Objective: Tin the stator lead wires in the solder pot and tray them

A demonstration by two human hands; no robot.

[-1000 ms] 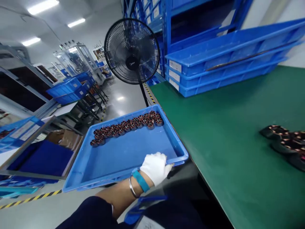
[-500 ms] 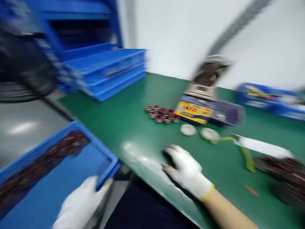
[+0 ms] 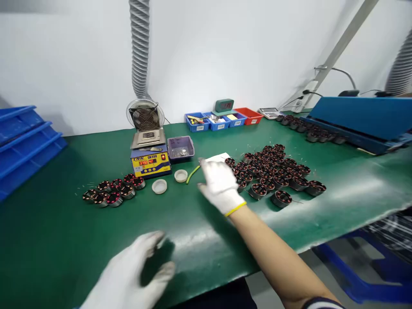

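My left hand [image 3: 135, 268], in a white glove, hovers above the front of the green table with thumb and fingers apart and nothing between them. Over the table's middle reaches my right hand [image 3: 220, 182], also gloved; its thumb and forefinger are apart. Beneath and beside its fingers lies a green-handled tool [image 3: 193, 174], mostly hidden, next to a white paper [image 3: 219, 157]. Right of that hand stand several motor stators [image 3: 266, 174] with copper windings. A smaller group of stators [image 3: 113, 189] stands at left, near two shallow white dishes [image 3: 159, 186].
A blue-and-yellow solder pot [image 3: 150, 164] with a fan stands behind the dishes, beside a purple bin [image 3: 180, 148]. Small blue bins [image 3: 197, 127], a red bin [image 3: 251, 121] and a clock [image 3: 224, 105] line the wall. Stacked blue trays [image 3: 28, 146] are at left.
The view has swung right, away from the blue tray of dark parts. My left hand has left that tray's edge and is over the table; my right hand has moved to the green-handled tool.
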